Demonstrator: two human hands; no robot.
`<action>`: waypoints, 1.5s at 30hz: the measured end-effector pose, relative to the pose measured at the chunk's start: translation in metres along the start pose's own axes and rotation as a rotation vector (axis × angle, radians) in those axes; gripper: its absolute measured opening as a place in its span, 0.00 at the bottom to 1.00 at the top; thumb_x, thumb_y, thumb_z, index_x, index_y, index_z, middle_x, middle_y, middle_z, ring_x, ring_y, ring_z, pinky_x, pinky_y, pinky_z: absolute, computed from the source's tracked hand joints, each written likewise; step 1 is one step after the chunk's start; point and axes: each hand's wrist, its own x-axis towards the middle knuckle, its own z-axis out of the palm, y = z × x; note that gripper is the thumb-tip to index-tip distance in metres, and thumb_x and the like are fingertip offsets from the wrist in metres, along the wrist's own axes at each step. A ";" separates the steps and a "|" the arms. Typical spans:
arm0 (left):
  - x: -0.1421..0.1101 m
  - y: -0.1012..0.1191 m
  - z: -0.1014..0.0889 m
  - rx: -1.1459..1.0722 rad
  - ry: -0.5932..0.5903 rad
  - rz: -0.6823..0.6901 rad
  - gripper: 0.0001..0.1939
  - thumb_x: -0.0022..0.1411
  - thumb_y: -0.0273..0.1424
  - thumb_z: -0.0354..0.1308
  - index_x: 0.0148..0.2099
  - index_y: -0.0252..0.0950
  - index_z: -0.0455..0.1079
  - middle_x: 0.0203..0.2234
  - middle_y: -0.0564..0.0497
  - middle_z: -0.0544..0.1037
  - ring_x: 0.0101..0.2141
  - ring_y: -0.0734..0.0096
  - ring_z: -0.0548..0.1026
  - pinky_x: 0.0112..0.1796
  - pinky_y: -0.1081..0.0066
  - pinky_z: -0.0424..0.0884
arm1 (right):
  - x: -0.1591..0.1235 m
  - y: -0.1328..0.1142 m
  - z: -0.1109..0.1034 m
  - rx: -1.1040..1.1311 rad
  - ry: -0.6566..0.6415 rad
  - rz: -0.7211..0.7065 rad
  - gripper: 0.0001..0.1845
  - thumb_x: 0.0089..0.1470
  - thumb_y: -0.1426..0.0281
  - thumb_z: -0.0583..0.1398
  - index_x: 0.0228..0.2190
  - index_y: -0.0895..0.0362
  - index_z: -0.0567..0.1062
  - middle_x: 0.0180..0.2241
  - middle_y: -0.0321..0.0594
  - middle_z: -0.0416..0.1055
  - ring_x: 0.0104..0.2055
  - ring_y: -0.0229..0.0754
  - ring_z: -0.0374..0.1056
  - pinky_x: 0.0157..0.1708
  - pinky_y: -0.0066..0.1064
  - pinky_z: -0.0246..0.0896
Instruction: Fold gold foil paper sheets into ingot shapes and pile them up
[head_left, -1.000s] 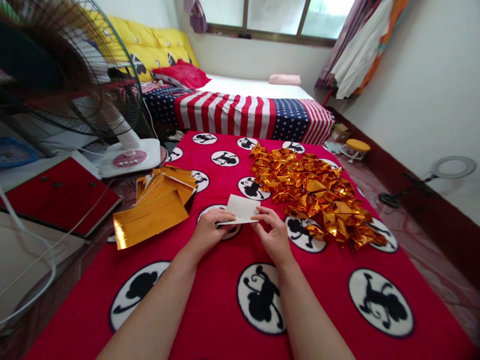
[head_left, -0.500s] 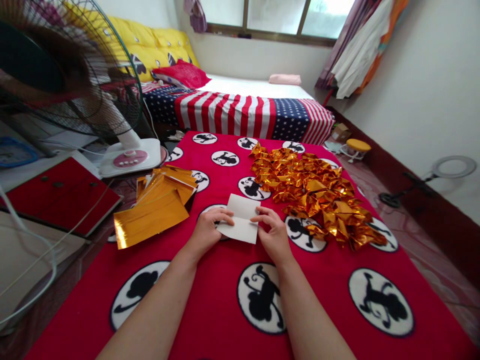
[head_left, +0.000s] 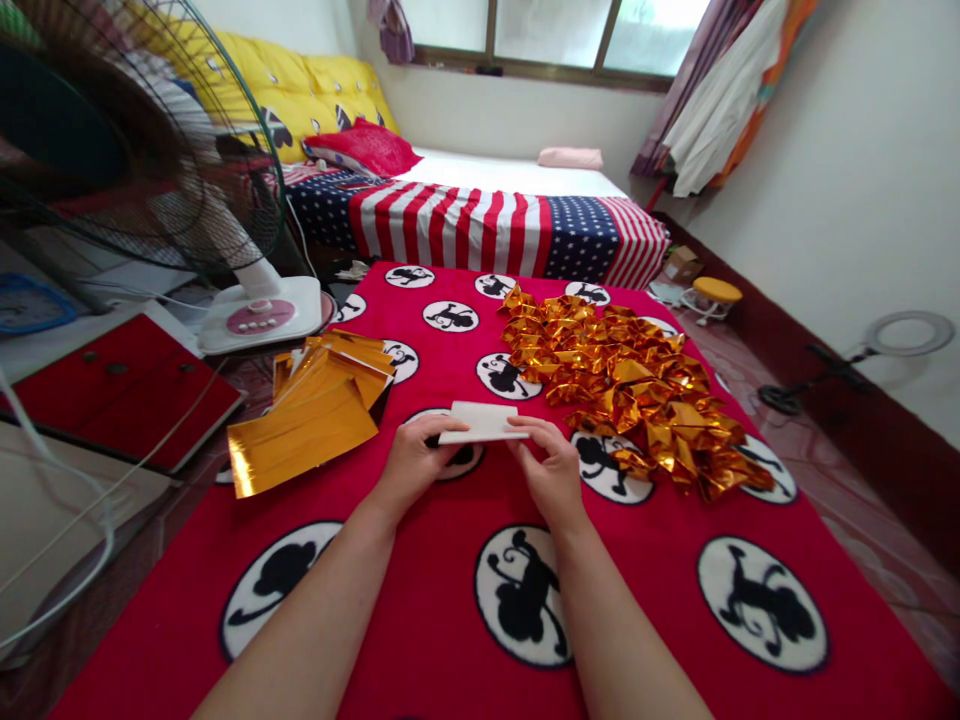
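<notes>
A sheet of paper [head_left: 484,420], its white side facing me, is bent along its width above the red cloth [head_left: 450,600]. My left hand [head_left: 417,452] pinches its left end between thumb and fingers. At the opposite end, my right hand [head_left: 549,455] grips it the same way. To the left lies a loose stack of gold foil paper sheets [head_left: 304,435]. Beyond my right hand spreads a heap of folded gold foil pieces [head_left: 630,380]. The underside of the held sheet is hidden.
An electric fan [head_left: 259,310] stands at the left beside a red-topped board [head_left: 120,385]. Behind the cloth is a bed [head_left: 487,225] with a striped, starred cover. On the right floor are a yellow stool [head_left: 716,290] and a ring-shaped stand [head_left: 907,333].
The white sheet opened flat toward me half a second ago, then its edges came up again into a narrower bent shape. Both hands stayed at its ends; the foil piles are unmoved.
</notes>
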 end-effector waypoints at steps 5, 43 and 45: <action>-0.001 0.008 -0.001 -0.149 0.081 -0.119 0.18 0.61 0.43 0.59 0.44 0.33 0.78 0.38 0.45 0.83 0.38 0.63 0.80 0.41 0.69 0.75 | -0.003 -0.005 0.004 0.284 0.152 0.198 0.10 0.54 0.62 0.63 0.33 0.56 0.78 0.29 0.37 0.77 0.30 0.40 0.71 0.33 0.31 0.67; 0.000 -0.009 -0.007 0.219 -0.194 0.210 0.12 0.52 0.21 0.62 0.37 0.42 0.80 0.36 0.49 0.81 0.39 0.64 0.76 0.44 0.62 0.71 | -0.003 0.001 -0.007 -0.129 -0.303 -0.140 0.14 0.48 0.80 0.60 0.31 0.50 0.80 0.36 0.39 0.74 0.41 0.45 0.68 0.43 0.37 0.65; 0.001 -0.008 -0.008 0.172 -0.186 0.193 0.08 0.54 0.25 0.63 0.36 0.41 0.80 0.34 0.49 0.82 0.38 0.64 0.77 0.43 0.63 0.72 | -0.002 0.002 -0.008 -0.086 -0.350 -0.110 0.09 0.53 0.75 0.60 0.31 0.51 0.80 0.34 0.39 0.75 0.39 0.44 0.69 0.41 0.36 0.65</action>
